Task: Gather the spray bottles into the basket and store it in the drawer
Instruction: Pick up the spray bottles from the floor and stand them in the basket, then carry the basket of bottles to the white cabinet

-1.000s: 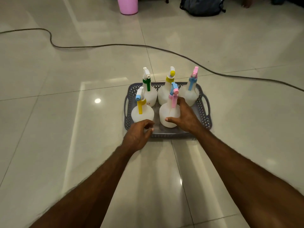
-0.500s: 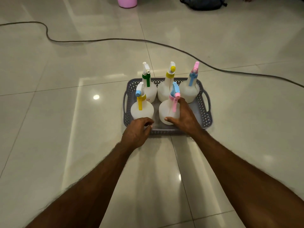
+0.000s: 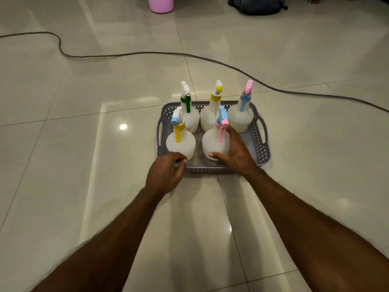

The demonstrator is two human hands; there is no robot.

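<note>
Spray bottles (image 3: 215, 142), five, upright in the grey basket (image 3: 260, 144) on the floor.
Right hand (image 3: 236, 153) wrapped around the pink-trigger bottle; left hand (image 3: 165, 174) curled at the near rim, grip unclear. Better lifted level by both side handles.

A home's glossy tiled floor (image 3: 105, 186), with pink bucket (image 3: 161, 4) and backpack (image 3: 256, 5).

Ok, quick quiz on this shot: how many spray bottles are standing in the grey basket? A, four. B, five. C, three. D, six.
B: five spray bottles stand upright in the basket, three along the far side and two nearer, with the right hand around the near right one.
</note>
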